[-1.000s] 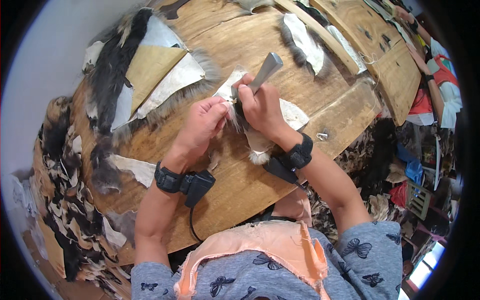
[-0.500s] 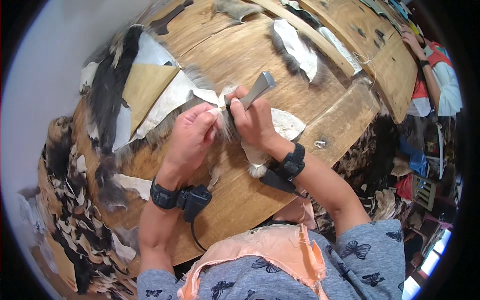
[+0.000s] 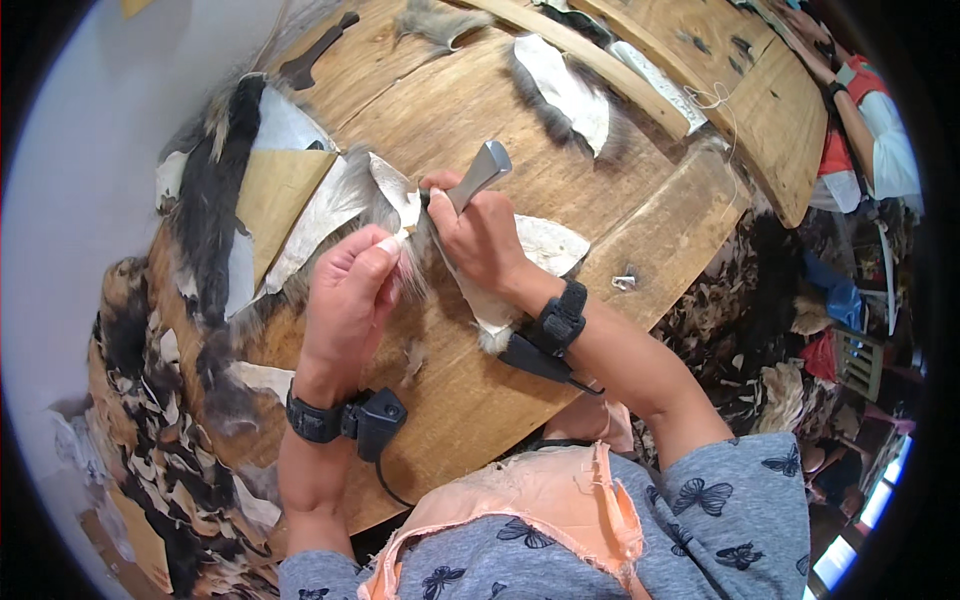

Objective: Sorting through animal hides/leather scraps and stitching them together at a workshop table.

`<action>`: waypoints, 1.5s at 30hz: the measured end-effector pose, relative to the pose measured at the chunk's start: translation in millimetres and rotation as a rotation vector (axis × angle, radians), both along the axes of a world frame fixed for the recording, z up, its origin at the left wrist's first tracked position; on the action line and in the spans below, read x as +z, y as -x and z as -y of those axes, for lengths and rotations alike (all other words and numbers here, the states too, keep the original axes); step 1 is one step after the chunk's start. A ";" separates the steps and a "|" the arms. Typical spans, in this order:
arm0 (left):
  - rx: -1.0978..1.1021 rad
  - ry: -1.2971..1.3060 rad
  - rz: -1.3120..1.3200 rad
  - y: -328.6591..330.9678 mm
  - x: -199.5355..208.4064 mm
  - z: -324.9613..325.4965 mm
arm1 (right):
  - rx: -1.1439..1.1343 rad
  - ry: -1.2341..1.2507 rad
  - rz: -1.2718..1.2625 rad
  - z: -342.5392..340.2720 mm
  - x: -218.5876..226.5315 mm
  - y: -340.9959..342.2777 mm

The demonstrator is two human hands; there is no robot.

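Note:
My left hand [image 3: 350, 290] is closed in a pinch on the edge of a grey-haired fur pelt piece [image 3: 395, 190], its pale skin side showing. Close by on the right, my right hand [image 3: 482, 235] grips a knife [image 3: 484, 172] by its flared silver metal handle, which points up and away from me. The knife's blade is mostly hidden by my fingers and the fur. Under my right hand and wrist lies another pale piece of hide [image 3: 550, 245] with fur along its rim.
To the left, a large black and grey pelt [image 3: 225, 190] carries a tan pattern sheet [image 3: 285, 195]. A white hide piece [image 3: 565, 95] and a dark flat tool [image 3: 315, 55] lie farther off. Wooden boards [image 3: 600, 65] border the table; scraps heap below. Another person's arm [image 3: 852, 130] shows at right.
My left hand has drawn a little toward me, away from the right hand, with the fur edge still pinched. The whole view has shifted slightly.

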State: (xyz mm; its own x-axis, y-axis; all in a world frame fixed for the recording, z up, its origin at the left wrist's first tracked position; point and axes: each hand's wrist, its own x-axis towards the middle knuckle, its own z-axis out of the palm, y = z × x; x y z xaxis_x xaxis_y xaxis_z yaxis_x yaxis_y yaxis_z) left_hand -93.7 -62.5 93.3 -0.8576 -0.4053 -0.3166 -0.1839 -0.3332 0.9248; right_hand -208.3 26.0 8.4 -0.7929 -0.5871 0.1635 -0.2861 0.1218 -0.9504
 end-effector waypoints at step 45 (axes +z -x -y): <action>0.244 0.437 0.235 -10.9 -35.3 -29.4 | 0.186 -0.407 -0.703 -68.8 -9.5 122.7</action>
